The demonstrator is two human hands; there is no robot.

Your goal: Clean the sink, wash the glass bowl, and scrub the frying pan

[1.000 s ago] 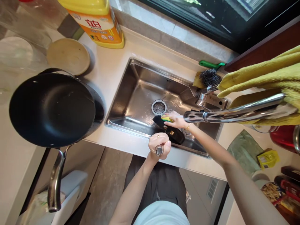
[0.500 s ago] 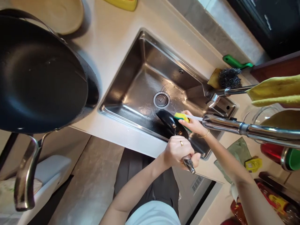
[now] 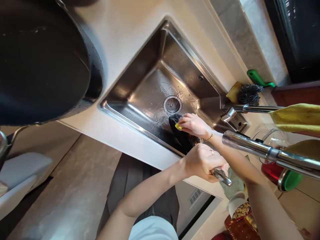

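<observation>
A small black pan (image 3: 180,136) lies tilted inside the steel sink (image 3: 140,83), near the front wall. My left hand (image 3: 202,161) is closed round the pan's metal handle (image 3: 221,176), which sticks out over the sink's front edge. My right hand (image 3: 192,125) is closed on a yellow sponge (image 3: 178,126) and presses it against the pan's inner surface. Only a corner of the sponge shows. Both hands wear jewellery: a ring on the left, a bracelet on the right wrist.
A large black wok (image 3: 42,60) sits on the counter at the left. The drain (image 3: 172,105) is just behind the pan. A chrome faucet (image 3: 270,155) crosses over my right forearm. A steel scourer (image 3: 249,94), green-handled brush (image 3: 260,79) and yellow cloth (image 3: 297,116) lie at right.
The view has swung left and down. My right hand slid the sponge toward the pan's far rim, and my left hand with the handle shifted right and slightly lower.
</observation>
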